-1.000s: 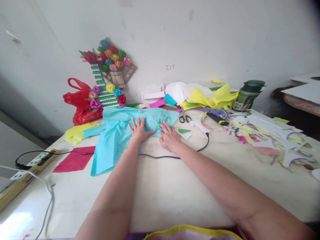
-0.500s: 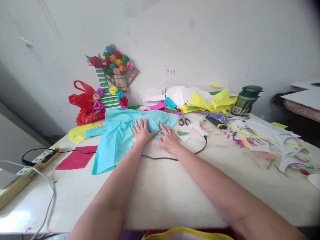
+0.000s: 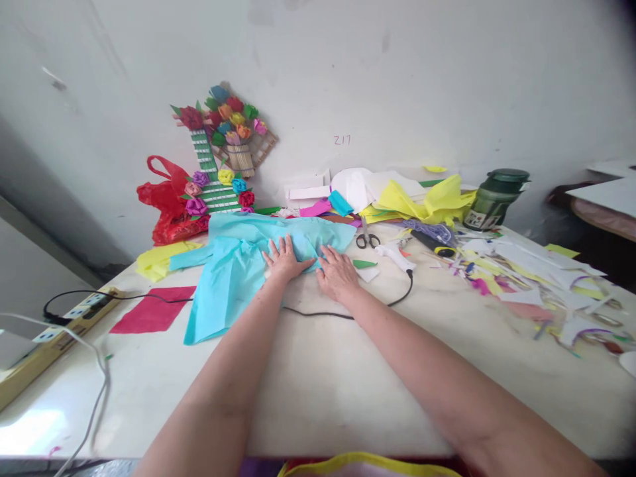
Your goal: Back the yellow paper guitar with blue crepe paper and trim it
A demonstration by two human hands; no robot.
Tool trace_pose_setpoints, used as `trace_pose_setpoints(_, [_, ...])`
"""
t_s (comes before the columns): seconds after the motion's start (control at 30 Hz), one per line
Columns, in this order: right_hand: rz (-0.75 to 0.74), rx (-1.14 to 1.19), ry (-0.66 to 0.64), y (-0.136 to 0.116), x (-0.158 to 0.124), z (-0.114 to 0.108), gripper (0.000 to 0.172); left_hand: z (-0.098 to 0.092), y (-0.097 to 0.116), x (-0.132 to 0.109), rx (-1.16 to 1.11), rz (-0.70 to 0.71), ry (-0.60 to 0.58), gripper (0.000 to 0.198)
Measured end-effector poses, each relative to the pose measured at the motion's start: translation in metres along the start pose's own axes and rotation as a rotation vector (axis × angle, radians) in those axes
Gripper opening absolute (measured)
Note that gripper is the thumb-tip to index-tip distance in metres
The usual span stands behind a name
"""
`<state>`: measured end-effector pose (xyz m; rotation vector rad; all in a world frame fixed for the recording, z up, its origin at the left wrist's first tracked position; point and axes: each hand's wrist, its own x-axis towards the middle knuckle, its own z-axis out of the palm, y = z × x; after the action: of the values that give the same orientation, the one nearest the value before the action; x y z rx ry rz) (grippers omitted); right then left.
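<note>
A large, creased sheet of light blue crepe paper (image 3: 223, 285) lies across the table. My left hand (image 3: 285, 260) rests flat on its front edge, fingers spread. Beside it, my right hand (image 3: 338, 273) presses on the sheet's right part with fingers stretched out, the thumbs pointing toward each other. To the right of my right hand are black-handled scissors (image 3: 368, 240), a white glue gun (image 3: 395, 256) and a small green paper piece (image 3: 364, 264). The glue gun's black cord (image 3: 318, 314) passes under my forearms.
A power strip (image 3: 64, 341) and a dark pink paper piece (image 3: 153, 310) lie left. Paper-flower crafts (image 3: 218, 192) and a red plastic bag (image 3: 171, 205) stand against the wall. Yellow paper (image 3: 422, 202), a green bottle (image 3: 497, 199) and paper scraps (image 3: 527, 281) occupy the right side.
Both hands stay on the light blue paper in almost the same pose. The view has shifted very slightly; nothing was picked up or let go.
</note>
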<state>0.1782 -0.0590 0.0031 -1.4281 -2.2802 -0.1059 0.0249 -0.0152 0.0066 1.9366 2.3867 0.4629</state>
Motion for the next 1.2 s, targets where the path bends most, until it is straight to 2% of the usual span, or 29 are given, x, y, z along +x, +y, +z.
trace_pose_setpoints(0.27, [0.046, -0.019, -0.108, -0.004, 0.002, -0.001, 0.048, 0.002, 0.0, 0.005, -0.037, -0.047, -0.027, 0.113])
trace_pose_setpoints(0.43, [0.071, -0.014, -0.165, -0.005, 0.003, -0.001, 0.052, 0.004, 0.001, 0.001, -0.045, -0.032, 0.043, 0.11])
trace_pose_setpoints(0.63, [0.083, -0.004, -0.177, -0.004, 0.003, 0.001, 0.053, 0.003, 0.007, -0.002, -0.01, -0.002, 0.116, 0.102])
trace_pose_setpoints(0.87, [0.083, 0.004, -0.174, -0.003, 0.003, 0.003, 0.052, 0.004, 0.01, 0.001, -0.027, -0.091, 0.082, 0.105])
trace_pose_setpoints(1.07, [0.091, 0.002, -0.164, -0.002, 0.003, 0.003, 0.049, 0.001, 0.003, -0.003, -0.02, -0.046, 0.099, 0.106])
trace_pose_setpoints(1.2, [0.09, 0.006, -0.157, -0.003, 0.002, 0.001, 0.048, -0.005, 0.0, -0.005, -0.027, -0.054, 0.05, 0.11])
